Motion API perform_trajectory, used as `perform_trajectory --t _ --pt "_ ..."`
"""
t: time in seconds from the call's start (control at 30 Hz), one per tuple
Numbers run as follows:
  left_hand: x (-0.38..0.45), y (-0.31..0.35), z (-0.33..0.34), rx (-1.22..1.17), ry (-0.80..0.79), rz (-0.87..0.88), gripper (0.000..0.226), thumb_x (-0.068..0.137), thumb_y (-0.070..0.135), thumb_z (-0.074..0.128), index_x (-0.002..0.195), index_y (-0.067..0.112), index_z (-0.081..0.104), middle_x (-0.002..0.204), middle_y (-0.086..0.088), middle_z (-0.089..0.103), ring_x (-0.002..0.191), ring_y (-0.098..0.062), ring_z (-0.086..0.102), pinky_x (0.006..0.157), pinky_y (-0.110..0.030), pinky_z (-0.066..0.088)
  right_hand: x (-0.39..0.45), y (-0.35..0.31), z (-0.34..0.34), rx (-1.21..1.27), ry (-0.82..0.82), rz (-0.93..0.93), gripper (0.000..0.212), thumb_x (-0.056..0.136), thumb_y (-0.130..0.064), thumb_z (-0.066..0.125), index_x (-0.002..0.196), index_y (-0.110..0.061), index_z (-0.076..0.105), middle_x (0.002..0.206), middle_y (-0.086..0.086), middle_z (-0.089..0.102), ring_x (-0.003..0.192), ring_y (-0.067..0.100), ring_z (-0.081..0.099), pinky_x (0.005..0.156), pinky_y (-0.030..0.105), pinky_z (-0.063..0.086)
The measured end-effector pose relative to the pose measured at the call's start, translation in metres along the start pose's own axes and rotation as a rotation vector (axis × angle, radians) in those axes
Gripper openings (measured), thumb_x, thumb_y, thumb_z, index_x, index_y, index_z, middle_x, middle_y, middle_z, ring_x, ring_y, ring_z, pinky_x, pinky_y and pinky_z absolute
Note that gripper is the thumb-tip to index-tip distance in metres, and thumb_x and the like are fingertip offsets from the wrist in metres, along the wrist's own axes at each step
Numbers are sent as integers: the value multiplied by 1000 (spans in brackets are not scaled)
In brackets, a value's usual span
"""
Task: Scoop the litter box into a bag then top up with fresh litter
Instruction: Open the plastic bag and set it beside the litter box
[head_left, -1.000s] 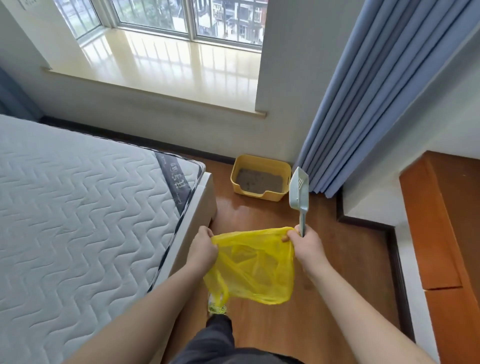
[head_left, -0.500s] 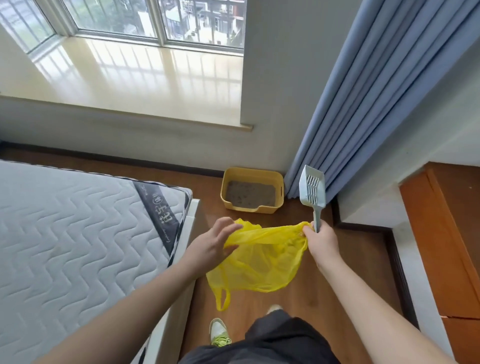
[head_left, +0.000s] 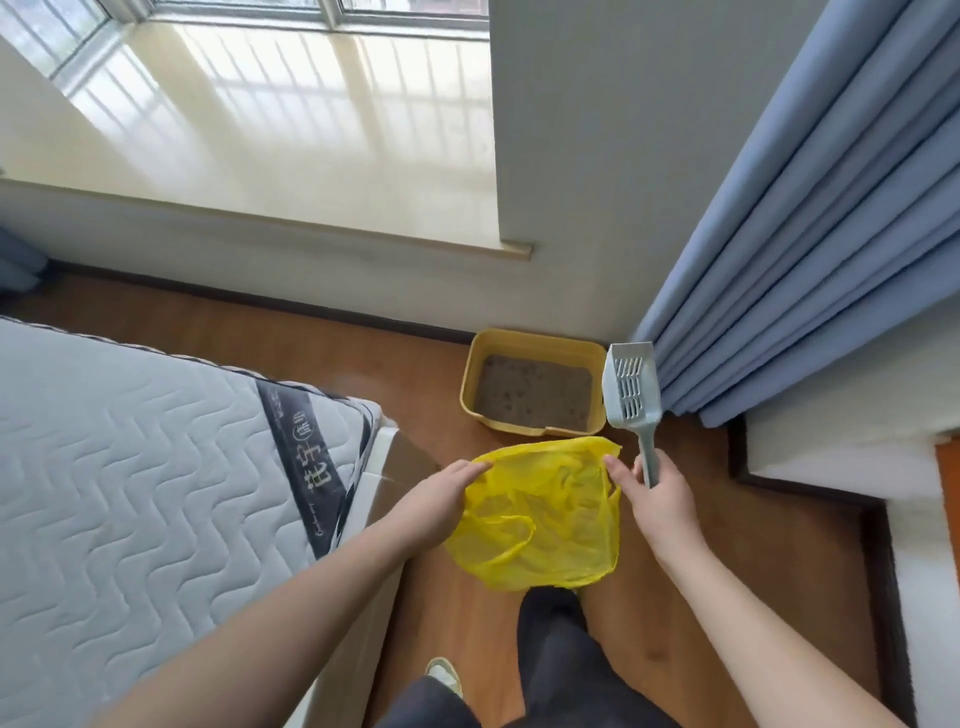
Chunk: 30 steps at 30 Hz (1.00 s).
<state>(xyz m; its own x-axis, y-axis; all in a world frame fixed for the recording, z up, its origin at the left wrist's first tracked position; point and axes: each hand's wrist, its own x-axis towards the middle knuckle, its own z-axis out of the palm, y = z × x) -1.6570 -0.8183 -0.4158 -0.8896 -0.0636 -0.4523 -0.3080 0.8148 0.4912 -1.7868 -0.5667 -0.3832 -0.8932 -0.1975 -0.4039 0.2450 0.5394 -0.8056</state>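
Observation:
A yellow litter box (head_left: 535, 343) with grey-brown litter stands on the wood floor against the wall, beside the curtain. Between my hands hangs a thin yellow plastic bag (head_left: 545, 519), its mouth spread wide. My left hand (head_left: 441, 499) holds the bag's left rim. My right hand (head_left: 657, 499) grips the handle of a grey slotted litter scoop (head_left: 631, 387), which points up, and its fingers also hold the bag's right rim. The scoop's head is empty and sits just right of the box.
A bed with a grey quilted mattress (head_left: 130, 467) fills the left. Blue curtains (head_left: 805, 234) hang at the right, above a white step (head_left: 831, 452). A window sill (head_left: 260, 130) lies beyond. My dark-trousered leg (head_left: 561, 654) and a shoe (head_left: 444, 675) are below the bag.
I have come closer to the litter box. The bag's mouth has been pulled wider between my hands, and the scoop stays upright in my right hand.

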Motion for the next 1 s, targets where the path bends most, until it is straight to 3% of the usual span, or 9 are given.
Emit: perform_trajectory --t 0.13,0.3,0.47,0.53,0.6,0.7,0.8,0.87,1.0 --pt "51 -24 11 -37 -51 0 62 94 1 44 151 24 31 139 -1 45 121 -22 53 100 -32 45 54 8 16 16 -92 18 45 95 -39 53 67 -4 51 56 0 39 51 9 36 48 22 26" --pt "125 -84 52 -31 -144 42 79 87 22 71 152 20 26 144 -1 40 123 -25 52 99 -34 44 107 72 77 -67 -212 47 29 99 -22 45 79 -21 66 74 -4 64 63 9 57 62 23 43" --pt "202 -155 114 -28 -234 131 83 78 1 66 151 20 32 145 -5 46 129 -24 49 102 -24 37 162 156 152 -88 -294 30 37 97 -4 43 110 -34 60 101 -7 68 90 17 65 84 35 50" --pt "227 -184 143 -34 -241 132 78 81 -2 60 150 22 35 147 -5 46 133 -24 47 106 -25 35 182 191 183 -119 -346 49 44 93 2 43 110 -34 60 102 -2 69 85 29 62 82 42 51" --pt "249 -207 168 -31 -272 132 78 82 -4 56 150 27 35 147 -2 47 132 -22 48 105 -26 37 202 222 208 -155 -412 61 49 90 6 42 109 -36 58 103 4 68 72 22 59 69 30 49" --pt "284 -241 207 -60 -309 144 77 83 -5 55 150 28 36 144 -1 51 129 -19 49 101 -20 35 237 270 239 -255 -498 24 47 85 6 44 104 -33 61 117 7 65 98 26 61 84 35 46" --pt "324 -273 249 -91 -316 169 70 81 -5 57 145 19 44 143 -4 52 130 -21 50 103 -22 36 279 317 260 -583 -606 -142 49 86 0 51 129 -23 56 139 -3 48 135 16 36 111 31 21" --pt "349 -290 276 -103 -324 177 66 80 -5 58 142 15 48 145 -5 50 132 -21 47 105 -22 34 301 342 267 -701 -689 -205 53 88 -5 51 137 -24 48 143 -7 42 142 10 23 115 28 9" --pt "387 -315 316 -120 -345 173 61 78 -8 55 134 17 57 136 -5 56 122 -21 53 99 -22 39 333 394 277 -743 -694 -228 42 92 -15 50 133 -15 54 143 3 48 137 16 36 114 29 22"
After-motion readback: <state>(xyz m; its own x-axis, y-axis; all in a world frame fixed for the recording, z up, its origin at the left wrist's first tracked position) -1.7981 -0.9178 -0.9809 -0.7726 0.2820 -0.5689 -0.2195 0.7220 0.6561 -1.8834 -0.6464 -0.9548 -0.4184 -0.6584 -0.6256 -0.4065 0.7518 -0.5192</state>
